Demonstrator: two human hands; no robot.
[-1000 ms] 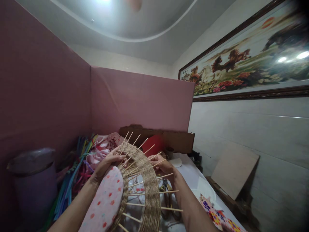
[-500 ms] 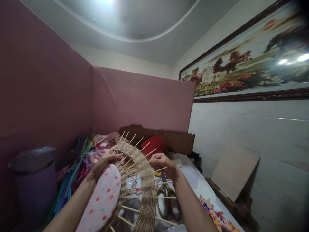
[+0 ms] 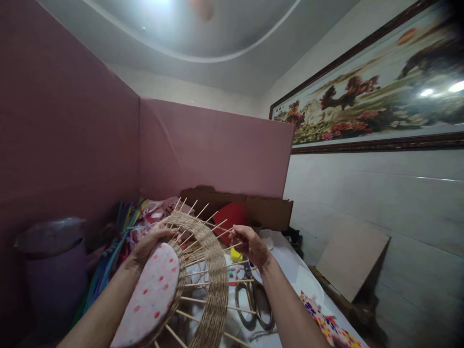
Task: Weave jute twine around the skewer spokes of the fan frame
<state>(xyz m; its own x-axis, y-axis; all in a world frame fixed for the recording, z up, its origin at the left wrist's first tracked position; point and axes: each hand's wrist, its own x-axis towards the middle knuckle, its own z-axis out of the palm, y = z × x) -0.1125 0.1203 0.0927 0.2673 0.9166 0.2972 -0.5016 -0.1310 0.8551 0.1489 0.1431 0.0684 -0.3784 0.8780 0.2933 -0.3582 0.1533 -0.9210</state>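
Observation:
I hold up a half-woven basket (image 3: 213, 270): a pink dotted fabric base (image 3: 150, 299) with thin wooden sticks radiating out and a band of jute twine woven round them. My left hand (image 3: 150, 241) grips the top rim of the base and weave. My right hand (image 3: 250, 244) is on the far side, fingers pinched near the stick tips, probably on the twine, though the strand is too thin to see.
Scissors (image 3: 252, 302) lie on the white table under the basket. A red object (image 3: 232, 215) and a cardboard box (image 3: 268, 212) stand behind. Coloured strips (image 3: 108, 261) and a purple bin (image 3: 50, 270) are at the left, a leaning board (image 3: 351, 256) at the right.
The basket has dropped and tilted left a little. My right hand has pulled away from the weave toward the right and risen, uncovering the scissors.

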